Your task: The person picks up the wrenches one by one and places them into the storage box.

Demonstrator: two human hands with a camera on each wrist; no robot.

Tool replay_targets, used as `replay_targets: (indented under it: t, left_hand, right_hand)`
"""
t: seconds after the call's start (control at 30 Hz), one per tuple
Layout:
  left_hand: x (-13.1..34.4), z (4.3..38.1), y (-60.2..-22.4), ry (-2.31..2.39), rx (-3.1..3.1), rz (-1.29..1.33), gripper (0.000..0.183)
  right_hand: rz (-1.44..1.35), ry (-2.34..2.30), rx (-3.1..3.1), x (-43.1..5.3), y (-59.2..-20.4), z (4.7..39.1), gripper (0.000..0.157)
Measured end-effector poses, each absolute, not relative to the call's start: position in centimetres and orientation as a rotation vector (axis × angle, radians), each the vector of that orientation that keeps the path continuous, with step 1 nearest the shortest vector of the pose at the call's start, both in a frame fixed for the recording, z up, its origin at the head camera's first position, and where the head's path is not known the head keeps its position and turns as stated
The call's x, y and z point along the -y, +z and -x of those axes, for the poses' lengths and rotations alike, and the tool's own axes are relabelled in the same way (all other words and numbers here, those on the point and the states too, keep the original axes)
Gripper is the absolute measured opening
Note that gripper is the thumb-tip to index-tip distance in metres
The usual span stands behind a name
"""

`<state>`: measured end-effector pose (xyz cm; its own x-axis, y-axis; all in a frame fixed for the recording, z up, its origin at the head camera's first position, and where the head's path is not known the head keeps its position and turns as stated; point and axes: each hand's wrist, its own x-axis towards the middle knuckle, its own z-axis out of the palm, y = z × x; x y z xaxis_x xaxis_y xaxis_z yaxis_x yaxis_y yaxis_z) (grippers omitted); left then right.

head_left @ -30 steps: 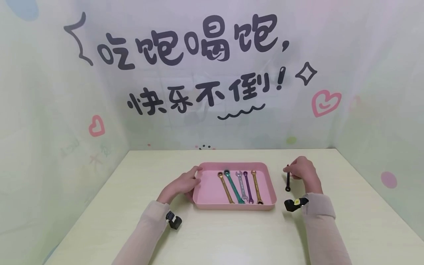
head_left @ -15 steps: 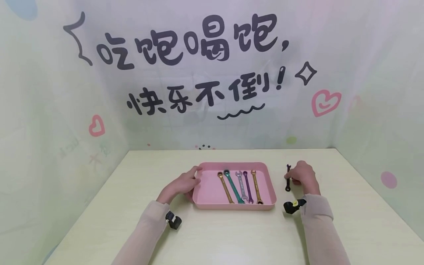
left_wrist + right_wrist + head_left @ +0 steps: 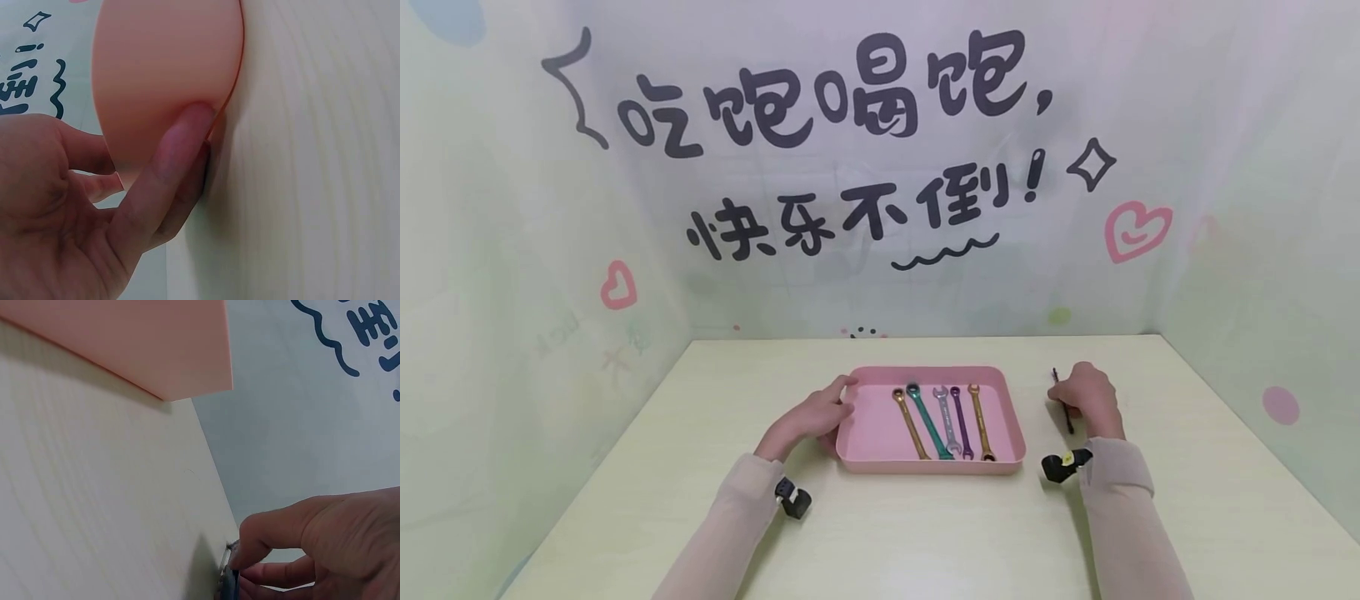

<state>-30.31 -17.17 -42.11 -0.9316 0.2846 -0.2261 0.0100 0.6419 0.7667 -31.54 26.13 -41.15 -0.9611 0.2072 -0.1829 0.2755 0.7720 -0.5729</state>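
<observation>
My left hand (image 3: 808,417) grips the left end of a pink tray (image 3: 863,429). In the left wrist view its thumb presses the tray's outer wall (image 3: 162,56), other fingers at the edges. Several combination wrenches lie side by side in the tray: a gold one (image 3: 912,425), a green one (image 3: 929,423), a silver one (image 3: 947,421), a purple one (image 3: 962,425) and another gold one (image 3: 981,421). Right of the tray, my right hand (image 3: 1088,396) pinches a black wrench (image 3: 1067,415) around its middle, close over the table. In the right wrist view, the frame edge cuts off the wrench (image 3: 230,582).
The pale wooden table (image 3: 925,533) carries the tray near its back half. A printed white curtain (image 3: 880,292) with black lettering hangs behind and along both sides. A small black camera sits on each wrist, such as the right camera (image 3: 1063,467).
My right hand has shifted from the black wrench's far end to its middle. The wrench has turned onto its edge, its near end swinging right. Left hand and tray stay put.
</observation>
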Motion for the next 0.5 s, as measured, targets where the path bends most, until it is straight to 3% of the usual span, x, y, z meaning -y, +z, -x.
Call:
replay_targets:
  t: [0.5]
  left_hand:
    - [17.26, 30.27, -42.16, 1.194, -2.529, -0.240, 0.055]
  right_hand:
    - [-0.401, -0.996, -2.818, -26.47, -40.94, 31.96, 0.027]
